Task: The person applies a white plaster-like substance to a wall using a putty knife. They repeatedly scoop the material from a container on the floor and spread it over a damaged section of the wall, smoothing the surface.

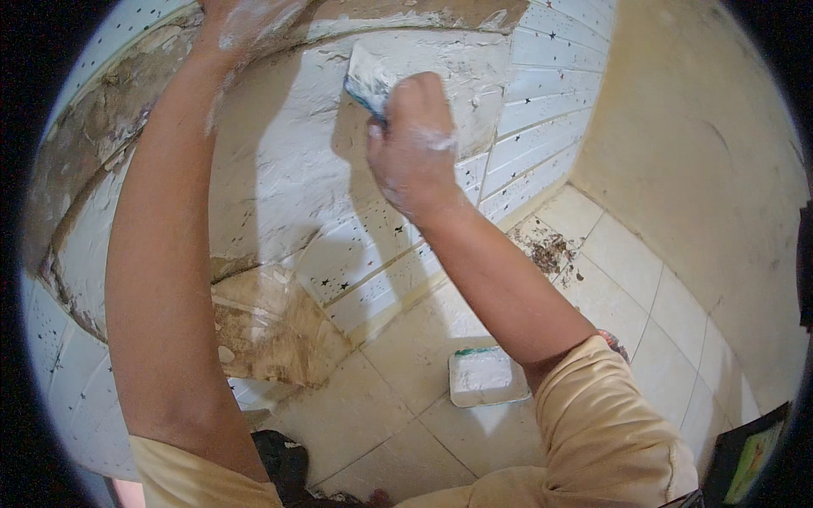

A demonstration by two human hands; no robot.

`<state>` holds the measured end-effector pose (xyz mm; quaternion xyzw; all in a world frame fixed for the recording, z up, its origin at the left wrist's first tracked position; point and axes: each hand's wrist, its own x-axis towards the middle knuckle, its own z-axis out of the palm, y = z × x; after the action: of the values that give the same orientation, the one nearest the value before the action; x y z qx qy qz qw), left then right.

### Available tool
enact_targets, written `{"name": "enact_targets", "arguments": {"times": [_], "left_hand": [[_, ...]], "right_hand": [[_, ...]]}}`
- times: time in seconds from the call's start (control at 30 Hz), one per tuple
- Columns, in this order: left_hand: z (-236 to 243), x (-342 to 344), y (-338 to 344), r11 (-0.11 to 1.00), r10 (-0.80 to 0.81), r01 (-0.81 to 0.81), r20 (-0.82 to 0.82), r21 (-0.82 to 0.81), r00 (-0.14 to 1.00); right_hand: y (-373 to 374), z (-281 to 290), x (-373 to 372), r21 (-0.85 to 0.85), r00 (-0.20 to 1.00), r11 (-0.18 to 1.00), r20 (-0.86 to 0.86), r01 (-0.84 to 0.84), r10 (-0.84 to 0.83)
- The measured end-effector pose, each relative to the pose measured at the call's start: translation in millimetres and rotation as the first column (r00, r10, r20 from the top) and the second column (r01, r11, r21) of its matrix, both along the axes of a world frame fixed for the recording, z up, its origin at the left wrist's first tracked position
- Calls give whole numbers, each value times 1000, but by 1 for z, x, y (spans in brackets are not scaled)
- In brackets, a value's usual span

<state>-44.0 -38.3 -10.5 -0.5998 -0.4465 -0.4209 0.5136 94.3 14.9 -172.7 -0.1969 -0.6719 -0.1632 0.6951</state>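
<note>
My right hand (415, 144) is closed around a flat blue-edged spreader (367, 82) smeared with white paste. The tool's face is at the rough white-coated patch of wall (279, 144), though slight blur hides whether it touches. White smears mark the back of this hand. Up at the top edge, my left hand (250, 21) is beside the patch's upper border, also streaked with white. Its fingers are cut off by the picture, so I cannot see what they do. Below my right forearm, a white tub (457, 394) of white paste stands on the tiled floor.
White wall panels with small dark stars (550, 68) surround the patch. Brown peeled backing (271, 326) shows low on the wall. Dark crumbs (550, 254) lie on the floor tiles (618, 254) by the corner. A beige wall (694, 169) rises at the right.
</note>
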Motion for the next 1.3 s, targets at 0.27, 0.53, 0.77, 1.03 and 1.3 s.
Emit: {"name": "enact_targets", "arguments": {"times": [0.27, 0.53, 0.77, 1.03, 1.3], "left_hand": [[2, 9, 17, 999, -38, 38, 7, -38, 999], [-1, 3, 13, 999, -10, 14, -75, 51, 997], [-1, -1, 7, 999, -6, 9, -71, 46, 997], [-1, 6, 17, 1000, -9, 10, -27, 29, 1000], [1, 13, -10, 995, 3, 0, 35, -100, 999]], "right_hand": [[120, 15, 116, -316, 870, 861, -168, 398, -464], [67, 22, 35, -64, 972, 971, 49, 232, -229], [46, 14, 73, -3, 982, 984, 52, 181, -180], [71, -2, 26, -53, 976, 975, 60, 214, -211], [-15, -37, 35, -136, 991, 982, 12, -128, 131]]}}
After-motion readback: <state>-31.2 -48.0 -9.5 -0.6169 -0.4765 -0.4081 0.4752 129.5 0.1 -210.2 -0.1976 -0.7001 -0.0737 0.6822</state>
